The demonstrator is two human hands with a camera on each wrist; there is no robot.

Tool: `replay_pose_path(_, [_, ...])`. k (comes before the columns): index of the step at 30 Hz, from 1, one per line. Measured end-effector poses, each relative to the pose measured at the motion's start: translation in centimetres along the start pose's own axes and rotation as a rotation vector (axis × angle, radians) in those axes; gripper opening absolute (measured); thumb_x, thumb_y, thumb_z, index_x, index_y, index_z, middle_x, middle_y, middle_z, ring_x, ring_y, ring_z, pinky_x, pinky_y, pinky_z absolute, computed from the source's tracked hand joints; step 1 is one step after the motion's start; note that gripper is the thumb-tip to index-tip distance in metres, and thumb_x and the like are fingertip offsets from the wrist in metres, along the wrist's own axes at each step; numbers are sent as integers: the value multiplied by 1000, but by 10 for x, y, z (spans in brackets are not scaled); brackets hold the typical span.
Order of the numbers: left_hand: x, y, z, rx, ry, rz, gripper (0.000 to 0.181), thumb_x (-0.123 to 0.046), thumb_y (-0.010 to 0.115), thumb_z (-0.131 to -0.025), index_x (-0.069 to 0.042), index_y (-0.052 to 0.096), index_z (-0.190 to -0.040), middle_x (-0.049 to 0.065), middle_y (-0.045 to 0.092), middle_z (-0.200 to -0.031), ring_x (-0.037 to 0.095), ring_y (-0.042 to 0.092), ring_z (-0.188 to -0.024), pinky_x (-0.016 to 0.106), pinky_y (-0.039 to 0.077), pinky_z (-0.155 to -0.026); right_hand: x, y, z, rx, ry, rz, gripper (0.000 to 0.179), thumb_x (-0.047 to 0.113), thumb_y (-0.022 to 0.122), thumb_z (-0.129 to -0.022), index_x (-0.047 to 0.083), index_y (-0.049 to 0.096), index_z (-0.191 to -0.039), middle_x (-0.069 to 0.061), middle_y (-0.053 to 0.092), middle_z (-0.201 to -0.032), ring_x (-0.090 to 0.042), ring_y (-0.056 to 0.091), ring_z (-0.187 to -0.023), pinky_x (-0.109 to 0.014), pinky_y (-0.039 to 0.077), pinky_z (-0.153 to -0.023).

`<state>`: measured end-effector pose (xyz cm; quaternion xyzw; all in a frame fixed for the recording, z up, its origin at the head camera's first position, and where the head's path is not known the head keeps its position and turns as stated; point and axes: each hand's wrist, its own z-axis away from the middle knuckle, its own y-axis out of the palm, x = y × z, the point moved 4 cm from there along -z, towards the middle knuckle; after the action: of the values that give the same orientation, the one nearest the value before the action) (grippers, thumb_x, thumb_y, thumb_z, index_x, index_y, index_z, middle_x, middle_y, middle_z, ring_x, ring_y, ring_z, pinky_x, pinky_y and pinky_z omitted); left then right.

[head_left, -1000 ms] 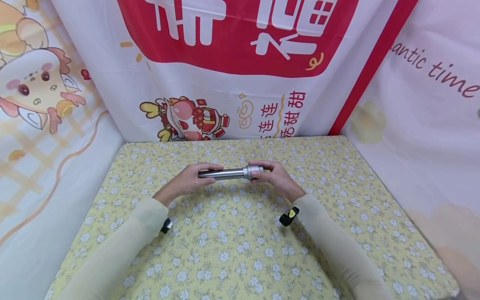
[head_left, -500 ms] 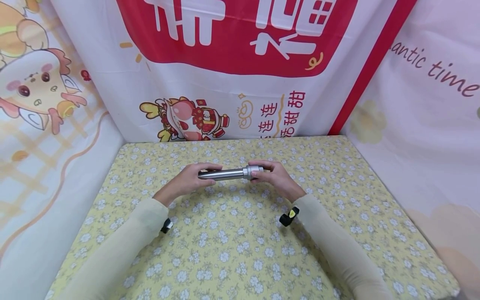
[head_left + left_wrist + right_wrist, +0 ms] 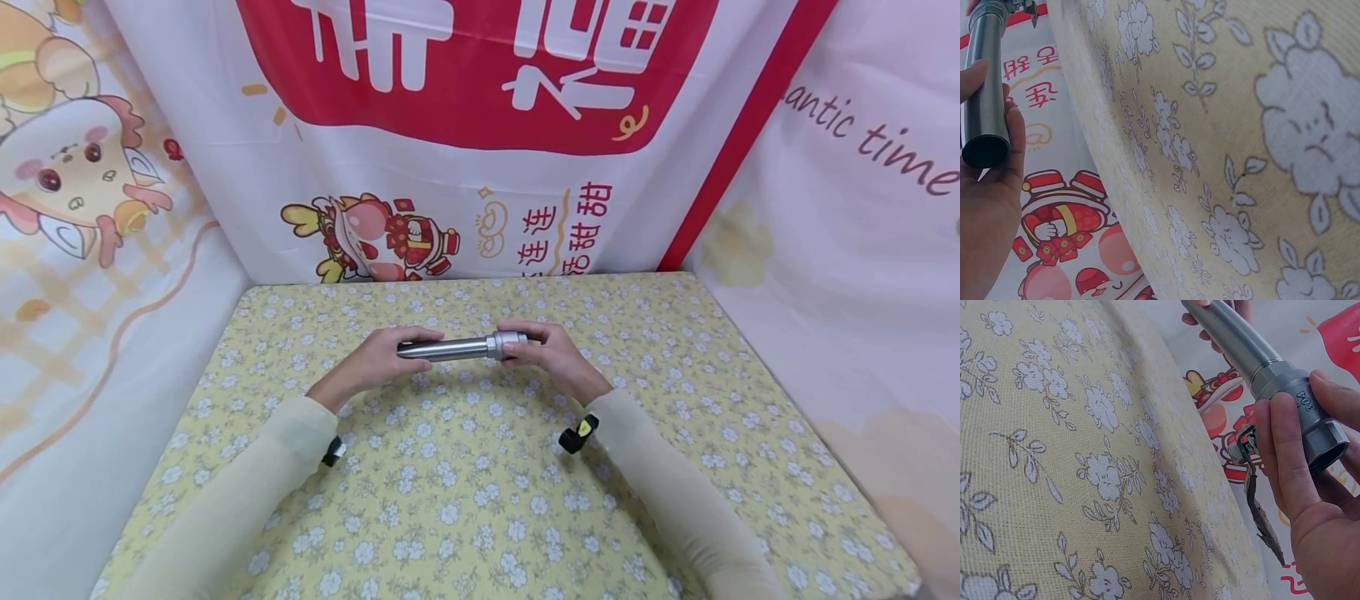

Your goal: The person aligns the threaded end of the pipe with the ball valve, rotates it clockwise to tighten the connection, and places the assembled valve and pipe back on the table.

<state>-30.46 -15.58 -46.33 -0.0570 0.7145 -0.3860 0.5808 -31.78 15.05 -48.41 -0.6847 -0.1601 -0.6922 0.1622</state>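
Note:
Above the middle of the table, a straight steel pipe is joined at its right end to a ball valve. My left hand grips the pipe near its free end, thumb on one side and fingers on the other. The pipe's open mouth faces the left wrist camera. My right hand holds the valve body, which is marked 304. From the valve's side, a lever handle points downward in the right wrist view.
The table wears a yellow cloth with white flowers. Printed white curtains hang behind it and at both sides. A black strap is on the right wrist, another black strap on the left.

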Motion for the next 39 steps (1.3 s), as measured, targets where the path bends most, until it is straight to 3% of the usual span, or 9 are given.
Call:
replay_pose_path(11, [1, 1, -1, 6, 26, 8, 47, -19, 79, -103, -21, 70, -149, 13, 69, -146, 30, 70, -120, 48, 57, -100, 0, 0, 1, -3, 3, -2, 47, 19, 82, -101, 11, 70, -146, -18, 63, -147, -30, 76, -112, -60, 55, -111])
replay_pose_path(16, [1, 1, -1, 12, 17, 13, 47, -22, 78, -104, -17, 69, -150, 14, 69, -144, 27, 70, -109, 40, 59, -88, 2, 1, 2, -6, 2, -14, 47, 18, 82, -101, 10, 71, -145, -18, 64, -146, -29, 77, -110, -62, 53, -112])
replay_pose_path(20, [0, 1, 0, 14, -4, 21, 42, -26, 74, -107, -22, 69, -149, 12, 69, -142, 28, 69, -96, 38, 60, -77, 2, 2, 2, -7, -1, -21, 47, 17, 82, -101, 9, 71, -145, -18, 64, -146, -29, 76, -110, -66, 51, -112])
replay_pose_path(27, [0, 1, 1, 25, -29, 22, 39, -36, 68, -110, -30, 69, -148, 10, 69, -142, 43, 69, -95, 44, 60, -75, 0, 1, 1, -4, -6, -19, 46, 15, 82, -100, 8, 71, -144, -18, 64, -145, -29, 77, -110, -67, 51, -112])
replay_pose_path(39, [-3, 2, 1, 30, -15, 45, 40, -33, 69, -110, -24, 69, -149, 15, 69, -142, 42, 67, -96, 54, 60, -80, 0, 0, 2, -7, -8, -2, 46, 16, 81, -101, 9, 71, -145, -18, 64, -145, -29, 77, -110, -63, 54, -110])
